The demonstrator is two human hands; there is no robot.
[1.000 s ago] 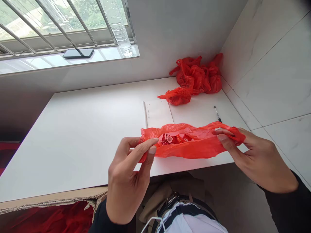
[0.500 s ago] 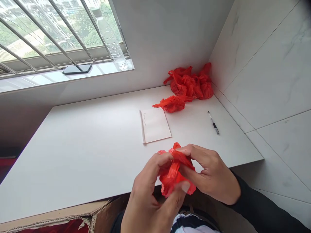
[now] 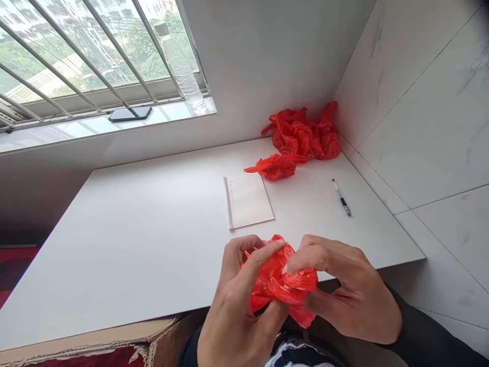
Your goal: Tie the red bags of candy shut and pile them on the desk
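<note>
A crumpled red plastic bag (image 3: 280,278) is held between both hands near the table's front edge. My left hand (image 3: 239,300) grips its left side, with the thumb underneath and the fingers curled over the top. On the other side my right hand (image 3: 344,285) pinches a twisted fold of the bag between thumb and fingers. Beyond the hands lies a notepad (image 3: 252,201) with small handwriting along its left side. More red plastic bags (image 3: 301,133) are heaped in the far right corner, and one bunched red bag (image 3: 278,167) overlaps the notepad's top edge.
The white table (image 3: 160,229) meets the wall and marble-look tiles. A pen (image 3: 341,198) lies at its right. On the windowsill are a phone (image 3: 130,113) and a clear plastic bottle (image 3: 185,71). A cardboard box (image 3: 168,334) stands below the front edge.
My right hand has moved right and slightly down, drawing a twisted fold of the bag with it. My left fingers have shifted on the bag. The view has moved slightly.
</note>
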